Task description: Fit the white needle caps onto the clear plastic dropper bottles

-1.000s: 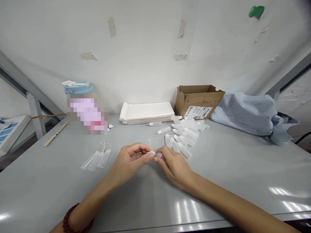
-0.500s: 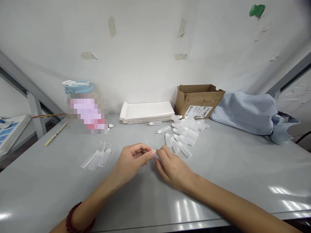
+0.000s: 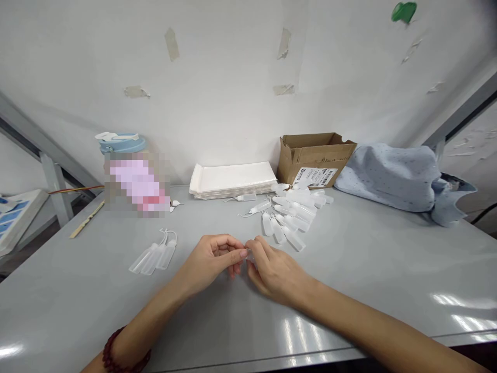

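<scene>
At the middle of the grey table [image 3: 217, 321], my left hand [image 3: 221, 256] and my right hand [image 3: 272, 269] meet at the fingertips. A small translucent piece [image 3: 249, 255] shows between them, pinched in my right fingers; most of it is hidden. The left thumb and fingers close at its near end, and what they hold is too small to make out. Several translucent bottles [image 3: 293, 237] lie piled beyond my right hand. Left of my left hand, three similar bottles [image 3: 149, 261] lie side by side, their thin white cords together.
Against the wall stand a stack of white padded envelopes [image 3: 233, 178] and an open cardboard box [image 3: 310, 160]. A light blue cloth bundle [image 3: 388, 178] lies right of the box. At the back left are a blue-lidded container [image 3: 122, 143] and a narrow strip [image 3: 87, 220].
The view has shifted slightly. My left fingers have curled lower beside the small piece, and the pale tip above the left thumb no longer shows. Both hands remain together.
</scene>
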{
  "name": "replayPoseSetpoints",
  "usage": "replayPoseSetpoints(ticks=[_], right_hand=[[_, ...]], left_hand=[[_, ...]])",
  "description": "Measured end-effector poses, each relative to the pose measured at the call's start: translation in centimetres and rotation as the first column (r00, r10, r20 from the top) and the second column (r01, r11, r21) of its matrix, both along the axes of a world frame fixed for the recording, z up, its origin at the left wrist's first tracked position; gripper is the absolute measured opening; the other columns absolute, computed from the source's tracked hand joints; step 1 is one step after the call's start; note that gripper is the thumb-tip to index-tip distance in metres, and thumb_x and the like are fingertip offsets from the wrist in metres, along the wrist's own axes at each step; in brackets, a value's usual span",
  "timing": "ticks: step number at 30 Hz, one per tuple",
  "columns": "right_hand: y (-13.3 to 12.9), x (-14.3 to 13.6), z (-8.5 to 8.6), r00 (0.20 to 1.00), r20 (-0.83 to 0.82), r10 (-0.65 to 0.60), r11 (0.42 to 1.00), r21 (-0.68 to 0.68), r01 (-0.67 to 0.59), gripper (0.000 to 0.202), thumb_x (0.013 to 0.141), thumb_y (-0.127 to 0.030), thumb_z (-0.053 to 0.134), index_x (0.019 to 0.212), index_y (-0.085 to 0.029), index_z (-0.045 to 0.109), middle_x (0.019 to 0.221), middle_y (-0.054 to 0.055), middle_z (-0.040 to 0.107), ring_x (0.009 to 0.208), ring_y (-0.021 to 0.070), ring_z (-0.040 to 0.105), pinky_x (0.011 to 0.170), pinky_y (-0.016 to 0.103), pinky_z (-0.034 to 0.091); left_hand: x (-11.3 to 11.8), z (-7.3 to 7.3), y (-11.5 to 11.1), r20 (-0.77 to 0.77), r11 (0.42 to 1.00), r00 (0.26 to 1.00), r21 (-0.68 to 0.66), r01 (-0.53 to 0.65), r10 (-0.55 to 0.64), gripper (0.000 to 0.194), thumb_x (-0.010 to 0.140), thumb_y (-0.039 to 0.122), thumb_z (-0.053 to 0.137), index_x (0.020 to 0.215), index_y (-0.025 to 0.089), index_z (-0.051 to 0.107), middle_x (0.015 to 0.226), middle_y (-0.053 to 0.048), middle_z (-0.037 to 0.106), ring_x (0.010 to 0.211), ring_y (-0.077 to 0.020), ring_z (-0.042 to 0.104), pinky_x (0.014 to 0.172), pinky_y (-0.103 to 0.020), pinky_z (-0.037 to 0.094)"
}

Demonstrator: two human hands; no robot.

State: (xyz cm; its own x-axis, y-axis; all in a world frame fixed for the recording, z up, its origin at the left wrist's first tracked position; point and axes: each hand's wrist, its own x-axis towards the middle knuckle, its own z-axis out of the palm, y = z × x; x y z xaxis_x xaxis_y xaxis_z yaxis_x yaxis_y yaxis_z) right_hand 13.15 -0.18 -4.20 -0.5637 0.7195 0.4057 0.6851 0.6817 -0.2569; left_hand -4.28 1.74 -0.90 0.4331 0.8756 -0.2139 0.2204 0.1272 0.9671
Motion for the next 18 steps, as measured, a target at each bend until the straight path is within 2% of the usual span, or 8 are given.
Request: replayPoseSetpoints(ticks=[3, 7, 10, 14, 18], right_hand=[[-0.13, 0.16, 0.19, 0.999, -0.043, -0.012, 0.988, -0.156, 0.006, 0.014, 0.084, -0.015, 0.035, 0.098, -0.017, 0.038, 0.080, 0.006, 0.056, 0.049, 0.0152, 0.048, 0.043, 0.025, 0.028], [-0.15, 0.32, 0.44, 0.987, -0.156, -0.048, 0.921, -0.389, -0.017, 0.021, 0.083, -0.018, 0.041, 0.104, -0.017, 0.034, 0.081, 0.005, 0.059, 0.050, 0.0143, 0.050, 0.046, 0.024, 0.032], [-0.06, 0.39, 0.50, 0.975, -0.218, -0.052, 0.887, -0.458, -0.056, 0.020, 0.083, -0.016, 0.042, 0.102, -0.018, 0.035, 0.081, 0.004, 0.060, 0.051, 0.0138, 0.051, 0.048, 0.025, 0.035], [0.11, 0.38, 0.32, 0.983, -0.180, -0.037, 0.929, -0.369, -0.032, 0.016, 0.085, -0.017, 0.041, 0.101, -0.017, 0.038, 0.089, 0.008, 0.059, 0.061, 0.0169, 0.055, 0.052, 0.027, 0.039], [0.29, 0.24, -0.09, 0.999, -0.051, 0.006, 0.990, -0.143, -0.013, 0.011, 0.085, -0.012, 0.036, 0.093, -0.017, 0.042, 0.084, 0.009, 0.054, 0.059, 0.0177, 0.051, 0.048, 0.027, 0.037]], left_hand=[[0.07, -0.02, -0.18, 0.015, 0.999, 1.000, 0.031, 0.009, -0.010, 0.016, 0.077, 0.031, 0.064, 0.080, 0.015, 0.065, 0.062, 0.001, 0.060, 0.058, -0.0119, 0.055, 0.060, -0.025, 0.048], [0.11, -0.28, -0.43, 0.018, 0.994, 0.999, 0.111, 0.025, -0.027, 0.009, 0.078, 0.026, 0.064, 0.082, 0.018, 0.066, 0.080, -0.001, 0.063, 0.073, -0.0145, 0.059, 0.071, -0.027, 0.050], [0.05, -0.42, -0.46, 0.029, 0.982, 0.999, 0.187, 0.040, -0.046, 0.005, 0.077, 0.020, 0.062, 0.079, 0.018, 0.067, 0.088, -0.002, 0.061, 0.082, -0.0157, 0.059, 0.076, -0.026, 0.050], [-0.04, -0.11, -0.34, 0.043, 0.989, 0.999, 0.149, 0.018, -0.024, 0.009, 0.078, 0.024, 0.063, 0.084, 0.018, 0.064, 0.087, -0.002, 0.063, 0.079, -0.0150, 0.060, 0.075, -0.026, 0.050], [-0.09, 0.35, -0.29, -0.079, 0.992, 0.996, 0.123, -0.022, 0.032, 0.022, 0.082, 0.036, 0.058, 0.073, 0.016, 0.061, 0.063, 0.001, 0.059, 0.059, -0.0123, 0.056, 0.060, -0.023, 0.047]])
